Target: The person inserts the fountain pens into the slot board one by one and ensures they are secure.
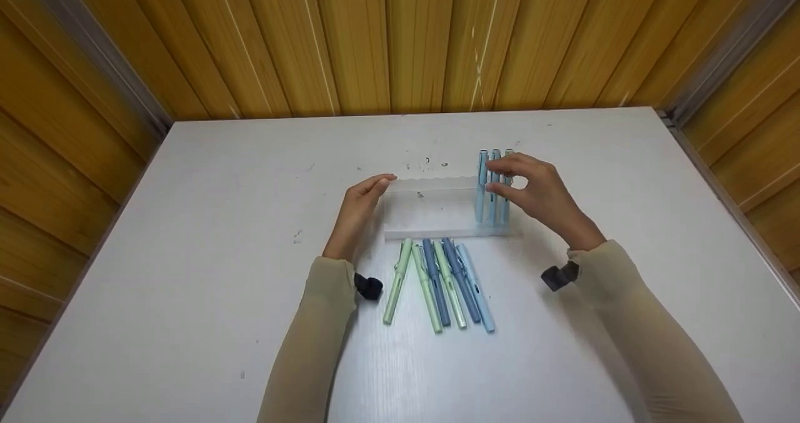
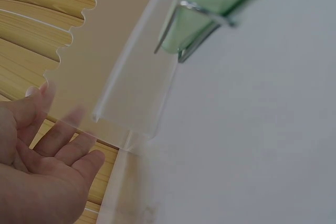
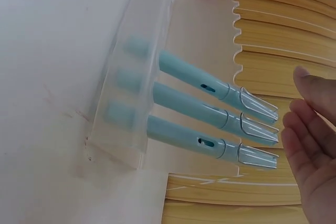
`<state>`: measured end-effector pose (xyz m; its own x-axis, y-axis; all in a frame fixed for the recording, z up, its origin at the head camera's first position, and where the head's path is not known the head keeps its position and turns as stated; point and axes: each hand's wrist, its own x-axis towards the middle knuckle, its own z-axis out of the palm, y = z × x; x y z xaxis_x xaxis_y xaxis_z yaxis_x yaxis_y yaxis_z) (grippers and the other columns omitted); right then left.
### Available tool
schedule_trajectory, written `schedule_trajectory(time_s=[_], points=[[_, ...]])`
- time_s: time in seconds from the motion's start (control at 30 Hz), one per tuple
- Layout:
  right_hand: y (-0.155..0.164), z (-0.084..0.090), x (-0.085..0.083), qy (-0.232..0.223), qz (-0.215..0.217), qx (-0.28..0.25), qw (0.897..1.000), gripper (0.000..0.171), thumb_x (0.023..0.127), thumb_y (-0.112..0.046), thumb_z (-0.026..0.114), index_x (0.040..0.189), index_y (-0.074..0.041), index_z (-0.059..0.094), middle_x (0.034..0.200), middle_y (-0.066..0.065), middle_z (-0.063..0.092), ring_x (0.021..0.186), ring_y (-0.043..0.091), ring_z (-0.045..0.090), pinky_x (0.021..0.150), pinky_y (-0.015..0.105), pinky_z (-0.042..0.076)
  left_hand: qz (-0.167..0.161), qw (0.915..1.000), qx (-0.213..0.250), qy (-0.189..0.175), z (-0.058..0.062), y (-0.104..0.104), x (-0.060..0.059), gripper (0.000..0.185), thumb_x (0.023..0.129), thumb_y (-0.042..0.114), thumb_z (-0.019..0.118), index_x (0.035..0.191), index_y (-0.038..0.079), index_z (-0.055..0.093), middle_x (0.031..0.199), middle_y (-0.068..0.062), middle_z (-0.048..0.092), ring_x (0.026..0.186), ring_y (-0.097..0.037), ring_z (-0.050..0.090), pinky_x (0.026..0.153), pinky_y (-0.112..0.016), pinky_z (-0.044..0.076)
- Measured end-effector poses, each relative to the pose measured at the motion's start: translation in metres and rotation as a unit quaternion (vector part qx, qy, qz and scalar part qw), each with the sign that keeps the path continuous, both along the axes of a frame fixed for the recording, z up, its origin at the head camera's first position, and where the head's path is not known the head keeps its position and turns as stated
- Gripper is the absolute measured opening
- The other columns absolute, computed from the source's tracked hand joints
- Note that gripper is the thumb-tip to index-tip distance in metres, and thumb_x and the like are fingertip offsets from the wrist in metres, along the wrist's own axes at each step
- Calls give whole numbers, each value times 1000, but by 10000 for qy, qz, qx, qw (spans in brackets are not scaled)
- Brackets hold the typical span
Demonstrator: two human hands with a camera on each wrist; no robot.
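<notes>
Three light-blue pens stand upright at the right end of our clear acrylic holder, near the desk centre toward its far edge. Our right hand hovers beside them, grip spread, holding nothing. Our left hand steadies the holder's left end, fingers relaxed. Seating pens vertically seems best. Loose pens lie nearer us.
</notes>
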<state>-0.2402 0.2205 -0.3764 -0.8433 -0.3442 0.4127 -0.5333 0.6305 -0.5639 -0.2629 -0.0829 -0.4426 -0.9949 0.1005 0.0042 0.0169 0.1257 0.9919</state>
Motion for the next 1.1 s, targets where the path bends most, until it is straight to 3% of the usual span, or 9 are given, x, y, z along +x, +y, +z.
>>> schedule_trajectory(time_s=[0.23, 0.67, 0.9, 1.1], points=[[-4, -1, 8, -850, 620, 183, 9943, 37, 81, -9, 76, 118, -7, 68, 110, 9, 69, 96, 21, 67, 88, 34, 54, -9, 10000, 45, -46, 1, -1, 0, 36, 97, 38, 54, 122, 15, 66, 136, -2, 57, 134, -18, 45, 113, -42, 34], [-11, -14, 14, -2092, 1120, 703, 9689, 38, 83, -16, 76, 118, -4, 68, 109, 12, 71, 92, 19, 67, 82, 31, 57, 28, 10000, 54, -46, 2, -1, 0, 35, 98, 36, 54, 121, 13, 66, 135, -3, 58, 133, -19, 46, 113, -40, 34], [-16, -19, 18, -2423, 1251, 1018, 9567, 44, 84, -22, 75, 123, -6, 65, 107, 9, 71, 95, 20, 67, 87, 39, 56, 14, 10000, 10, 6, 2, -1, 0, 35, 98, 36, 54, 122, 13, 66, 134, -3, 59, 132, -18, 47, 112, -41, 35], [-20, -24, 22, -2555, 1377, 1266, 9486, 42, 85, -22, 74, 123, -7, 66, 98, 1, 71, 91, 15, 66, 87, 37, 55, 11, 10000, -43, 87, 2, -1, 0, 36, 98, 37, 55, 122, 12, 66, 134, -4, 60, 132, -18, 47, 112, -40, 35]])
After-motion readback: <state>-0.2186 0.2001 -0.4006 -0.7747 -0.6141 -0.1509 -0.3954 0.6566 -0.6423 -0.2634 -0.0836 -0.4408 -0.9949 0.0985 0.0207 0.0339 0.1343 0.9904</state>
